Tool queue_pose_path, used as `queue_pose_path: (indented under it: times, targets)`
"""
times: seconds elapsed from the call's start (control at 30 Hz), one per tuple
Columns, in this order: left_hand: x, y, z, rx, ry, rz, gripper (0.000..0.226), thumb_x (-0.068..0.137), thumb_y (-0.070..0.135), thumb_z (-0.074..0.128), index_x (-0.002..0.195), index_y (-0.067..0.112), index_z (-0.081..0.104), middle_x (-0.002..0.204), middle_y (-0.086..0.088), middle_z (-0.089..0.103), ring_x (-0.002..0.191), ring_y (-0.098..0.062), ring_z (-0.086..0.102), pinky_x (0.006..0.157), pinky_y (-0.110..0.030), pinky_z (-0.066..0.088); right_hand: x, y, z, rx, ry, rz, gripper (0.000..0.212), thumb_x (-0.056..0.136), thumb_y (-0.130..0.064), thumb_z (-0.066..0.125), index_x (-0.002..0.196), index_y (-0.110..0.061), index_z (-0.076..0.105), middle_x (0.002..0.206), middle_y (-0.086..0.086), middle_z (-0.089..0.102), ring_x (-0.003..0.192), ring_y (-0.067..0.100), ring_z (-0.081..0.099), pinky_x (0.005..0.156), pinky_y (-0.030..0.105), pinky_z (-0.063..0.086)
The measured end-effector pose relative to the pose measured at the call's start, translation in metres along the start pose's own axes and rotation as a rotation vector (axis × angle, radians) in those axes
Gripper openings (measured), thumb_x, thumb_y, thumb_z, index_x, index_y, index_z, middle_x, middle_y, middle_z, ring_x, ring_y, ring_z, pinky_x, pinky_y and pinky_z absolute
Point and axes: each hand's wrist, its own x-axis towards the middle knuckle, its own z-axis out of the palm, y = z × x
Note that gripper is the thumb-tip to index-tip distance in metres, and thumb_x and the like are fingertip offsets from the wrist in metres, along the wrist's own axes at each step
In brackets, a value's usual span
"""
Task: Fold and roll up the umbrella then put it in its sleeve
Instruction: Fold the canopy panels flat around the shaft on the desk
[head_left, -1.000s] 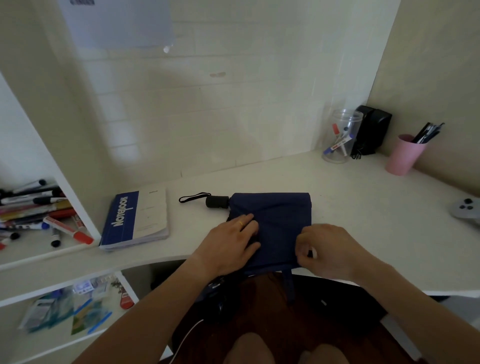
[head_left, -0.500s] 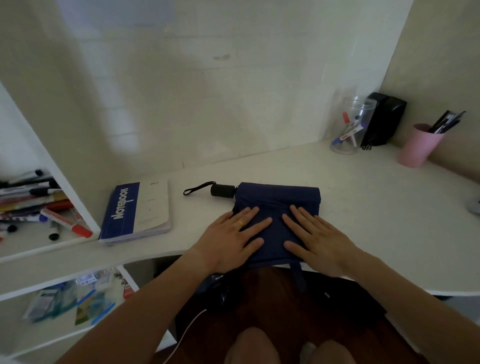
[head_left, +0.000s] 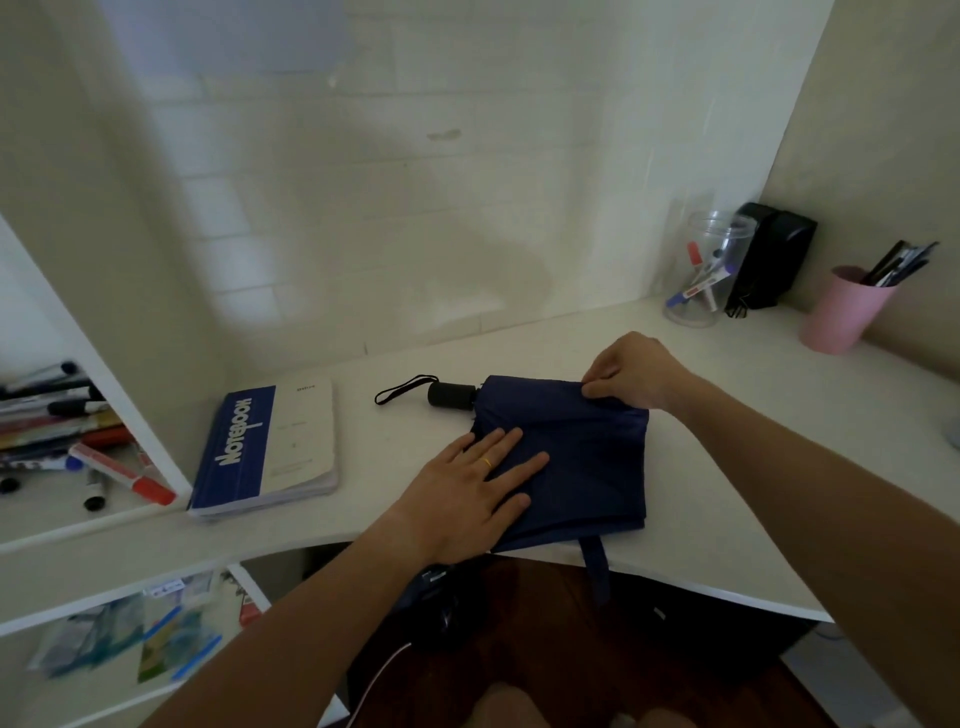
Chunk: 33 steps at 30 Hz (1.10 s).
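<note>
A navy blue folding umbrella (head_left: 587, 457) lies flat on the white desk (head_left: 727, 467), its canopy folded into a rough rectangle. Its black handle (head_left: 451, 395) with a wrist loop points left. My left hand (head_left: 470, 491) lies flat with straight fingers on the canopy's near left part. My right hand (head_left: 631, 371) pinches the canopy's far edge near the back right corner. A blue strap (head_left: 596, 569) hangs over the desk's front edge. I see no sleeve that I can tell apart.
A blue and white notebook (head_left: 267, 447) lies left of the umbrella. Markers (head_left: 78, 441) fill the left shelf. At the back right stand a clear jar (head_left: 709, 275), a black box (head_left: 769, 260) and a pink pen cup (head_left: 844, 309).
My right hand has left the near part of the canopy and moved to the far edge, where it now pinches the fabric. My left hand stays flat on the canopy.
</note>
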Motion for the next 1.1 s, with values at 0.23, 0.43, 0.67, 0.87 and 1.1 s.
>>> queue_pose_path:
  times: [0.23,0.43,0.67,0.87,1.1]
  targets:
    - [0.000,0.000,-0.001,-0.013,0.014,0.010,0.064,0.097,0.061,-0.004,0.159,0.043,-0.001,0.171,-0.001,-0.001,0.157,-0.016,0.000,0.127,-0.041,0.005,-0.033,-0.004,0.005,0.347,0.280,-0.265,0.010,0.075,-0.017,0.087,0.082,-0.021,0.083,0.101,-0.007,0.076,0.092,0.006,0.070,0.086,0.019,0.055]
    - [0.000,0.000,0.001,-0.021,0.026,0.008,0.063,0.099,0.060,-0.001,0.159,0.044,0.000,0.171,0.000,-0.001,0.157,-0.016,0.000,0.128,-0.040,0.004,-0.054,0.001,0.000,0.278,0.012,-0.126,0.036,0.073,-0.029,0.088,0.101,-0.033,0.065,0.121,-0.011,0.065,0.102,0.011,0.066,0.082,0.026,0.055]
    - [-0.001,0.001,0.004,-0.025,0.088,0.007,0.059,0.104,0.055,0.011,0.159,0.035,0.016,0.170,-0.002,0.015,0.157,-0.017,0.011,0.128,-0.039,0.006,-0.074,-0.020,-0.003,0.143,0.078,-0.192,0.059,0.074,-0.021,0.087,0.129,-0.028,0.066,0.102,-0.013,0.069,0.092,0.009,0.062,0.087,0.029,0.051]
    - [-0.009,0.010,0.007,-0.052,0.360,0.019,0.046,0.105,0.047,0.033,0.141,0.025,0.051,0.153,-0.006,0.044,0.141,-0.023,0.039,0.121,-0.039,0.029,-0.105,-0.024,0.024,0.149,0.206,-0.159,0.089,0.074,-0.013,0.086,0.150,-0.022,0.041,0.143,0.002,0.034,0.112,0.014,0.056,0.096,0.019,0.046]
    - [-0.018,0.023,0.010,-0.361,0.484,-0.213,0.051,0.094,0.056,0.055,0.134,0.025,0.048,0.116,0.003,0.056,0.107,-0.015,0.052,0.091,-0.037,0.051,-0.130,-0.015,0.052,-0.164,0.385,-0.201,0.035,0.079,-0.015,0.076,0.112,-0.026,0.071,0.100,-0.006,0.073,0.096,0.023,0.062,0.085,0.036,0.047]
